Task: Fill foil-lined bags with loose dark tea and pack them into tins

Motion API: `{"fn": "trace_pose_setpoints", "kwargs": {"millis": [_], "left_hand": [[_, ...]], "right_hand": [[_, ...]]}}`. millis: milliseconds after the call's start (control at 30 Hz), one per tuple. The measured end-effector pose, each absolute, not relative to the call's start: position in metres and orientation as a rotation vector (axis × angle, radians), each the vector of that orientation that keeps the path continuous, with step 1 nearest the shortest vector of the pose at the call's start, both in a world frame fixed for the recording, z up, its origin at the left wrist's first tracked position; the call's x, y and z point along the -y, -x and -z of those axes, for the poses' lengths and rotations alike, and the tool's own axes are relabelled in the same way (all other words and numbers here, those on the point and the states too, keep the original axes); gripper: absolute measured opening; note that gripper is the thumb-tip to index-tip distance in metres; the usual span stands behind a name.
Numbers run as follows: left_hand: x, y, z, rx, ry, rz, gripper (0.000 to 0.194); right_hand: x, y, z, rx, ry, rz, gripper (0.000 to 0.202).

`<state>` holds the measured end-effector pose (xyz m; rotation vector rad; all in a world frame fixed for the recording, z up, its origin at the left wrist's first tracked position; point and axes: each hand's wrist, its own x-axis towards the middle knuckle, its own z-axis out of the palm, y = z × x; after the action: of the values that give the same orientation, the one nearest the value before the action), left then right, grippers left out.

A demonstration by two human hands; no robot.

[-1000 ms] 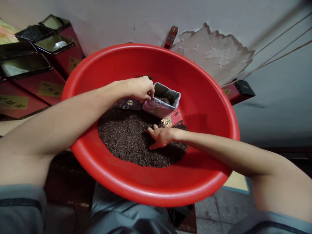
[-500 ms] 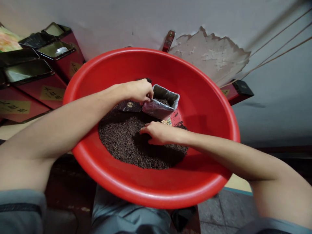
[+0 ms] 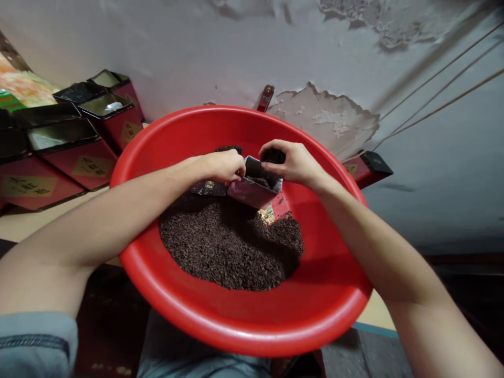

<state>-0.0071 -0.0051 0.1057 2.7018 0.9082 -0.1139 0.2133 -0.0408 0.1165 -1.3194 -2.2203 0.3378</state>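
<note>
A red plastic basin (image 3: pixel 244 336) holds a broad heap of dark loose tea leaves (image 3: pixel 228 252). In its back half a tea tin (image 3: pixel 252 195) with a silvery lining leans tilted, mouth up, partly filled with leaves. My left hand (image 3: pixel 226 167) pinches the tin's left rim between closed fingers. Over the tin's right side, my right hand (image 3: pixel 297 163) curls around a clump of tea leaves (image 3: pixel 273 156). A dark flap or lid (image 3: pixel 208 187) lies left of the tin, under my left wrist.
Several red and black tins (image 3: pixel 92 163) with yellow labels stand open on the left. Behind the basin rises a wall (image 3: pixel 177 63) with peeling plaster. Strings (image 3: pixel 441 100) run down it to a red and black box (image 3: pixel 370 169) at the right.
My right hand has risen from the heap to the tin's mouth with tea leaves in it. My left hand stays on the tin's rim. The view has tilted upward.
</note>
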Motion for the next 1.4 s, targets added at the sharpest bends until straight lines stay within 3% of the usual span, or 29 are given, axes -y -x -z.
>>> {"fn": "trace_pose_setpoints", "kwargs": {"millis": [333, 800, 1000, 1100, 1200, 1300, 1333, 1400], "left_hand": [[0.007, 0.005, -0.108, -0.894, -2.777, 0.132, 0.024], [0.004, 0.007, -0.104, -0.896, -2.796, 0.114, 0.024], [0.010, 0.007, -0.109, -0.917, -2.778, 0.111, 0.029], [0.012, 0.007, -0.111, -0.935, -2.756, 0.123, 0.029], [0.013, 0.007, -0.112, -0.932, -2.759, 0.124, 0.029], [0.010, 0.008, -0.110, -0.924, -2.739, 0.119, 0.028], [0.009, 0.008, -0.108, -0.910, -2.731, 0.109, 0.027], [0.006, 0.008, -0.106, -0.880, -2.730, 0.084, 0.026]], "right_hand": [[0.021, -0.203, -0.079, 2.138, 1.105, -0.195, 0.019], [0.031, -0.208, -0.087, 2.295, 1.186, -0.263, 0.020], [0.058, -0.202, -0.101, 2.405, 1.339, 0.034, 0.021], [0.079, -0.190, -0.100, 2.640, 1.226, -0.119, 0.024], [0.098, -0.174, -0.076, 2.932, 1.107, -0.463, 0.043], [0.118, -0.157, -0.041, 3.040, 1.332, -0.768, 0.107], [0.125, -0.151, -0.032, 3.042, 1.424, -0.882, 0.122], [0.140, -0.140, -0.021, 3.019, 1.545, -1.089, 0.131]]}}
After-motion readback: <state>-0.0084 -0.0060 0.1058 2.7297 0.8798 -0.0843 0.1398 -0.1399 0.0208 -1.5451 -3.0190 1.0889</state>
